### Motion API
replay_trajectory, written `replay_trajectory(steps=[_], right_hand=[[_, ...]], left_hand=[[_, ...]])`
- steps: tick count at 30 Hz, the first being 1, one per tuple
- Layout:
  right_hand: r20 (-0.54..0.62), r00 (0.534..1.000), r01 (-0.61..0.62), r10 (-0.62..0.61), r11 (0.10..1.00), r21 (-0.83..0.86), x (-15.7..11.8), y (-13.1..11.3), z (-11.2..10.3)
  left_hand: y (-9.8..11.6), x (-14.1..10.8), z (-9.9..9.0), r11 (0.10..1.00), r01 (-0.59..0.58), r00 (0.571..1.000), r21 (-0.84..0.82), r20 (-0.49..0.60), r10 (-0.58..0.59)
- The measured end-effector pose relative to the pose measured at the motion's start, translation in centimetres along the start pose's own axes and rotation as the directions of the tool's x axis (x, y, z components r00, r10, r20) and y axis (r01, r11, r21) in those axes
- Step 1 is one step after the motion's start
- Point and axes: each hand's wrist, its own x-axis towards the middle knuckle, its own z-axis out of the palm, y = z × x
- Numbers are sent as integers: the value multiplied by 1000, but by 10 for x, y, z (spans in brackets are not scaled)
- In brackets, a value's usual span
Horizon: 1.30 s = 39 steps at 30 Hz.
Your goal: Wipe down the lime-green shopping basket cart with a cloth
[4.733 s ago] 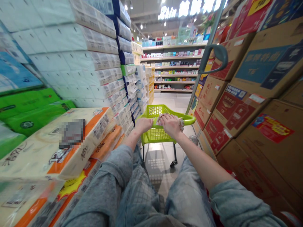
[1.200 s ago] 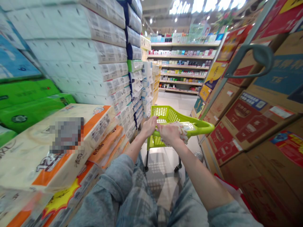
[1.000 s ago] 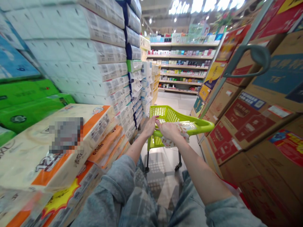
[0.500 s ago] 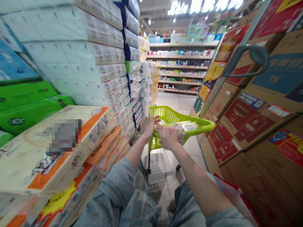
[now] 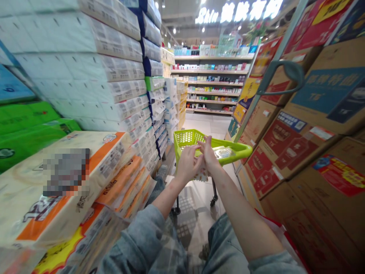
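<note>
A lime-green shopping cart (image 5: 239,149) stands ahead of me, its basket of perforated plastic. Over its near edge are both my hands, close together. My left hand (image 5: 188,163) has its fingers bent toward the right one; what it holds, if anything, is hidden. My right hand (image 5: 209,156) is raised on edge, its fingers extended. Between and beneath the hands hangs a small pale patterned cloth (image 5: 202,175), partly covered by them. A clear-wrapped item (image 5: 224,152) lies at the cart's handle, right of my right hand.
Stacked tissue packs (image 5: 119,72) line the left, with an orange-and-cream pack (image 5: 108,156) nearest. Cardboard cartons (image 5: 288,133) rise on the right, behind a grey post with a hook (image 5: 259,91). Tiled floor leads to product shelves (image 5: 211,72). My legs are below.
My left hand has turned over and come nearer the right one. My right hand has lifted and its fingers have straightened. The pale cloth now shows lower between them. The view has shifted slightly.
</note>
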Motion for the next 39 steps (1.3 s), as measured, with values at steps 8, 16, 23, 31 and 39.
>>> replay_trajectory(steps=[8, 16, 23, 31, 39], right_hand=[[-311, 927, -98, 208, 938, 332, 5, 45, -33], [-156, 982, -144, 109, 960, -240, -4, 46, -31], [-150, 988, -77, 36, 958, -277, -6, 49, -34], [-168, 985, -60, 24, 975, -214, -1, 68, -48], [-127, 988, -111, 93, 983, -149, -2, 84, -70]], left_hand=[[9, -3, 12, 780, -268, 937, 566, 343, 73], [-30, -15, -15, 761, -461, 880, 457, 343, 328], [-73, -12, -31, 914, -400, 899, 59, 216, 380], [-82, 1, 1, 964, -184, 972, -190, 108, 207], [-39, -47, 36, 947, -322, 946, 10, -41, 322]])
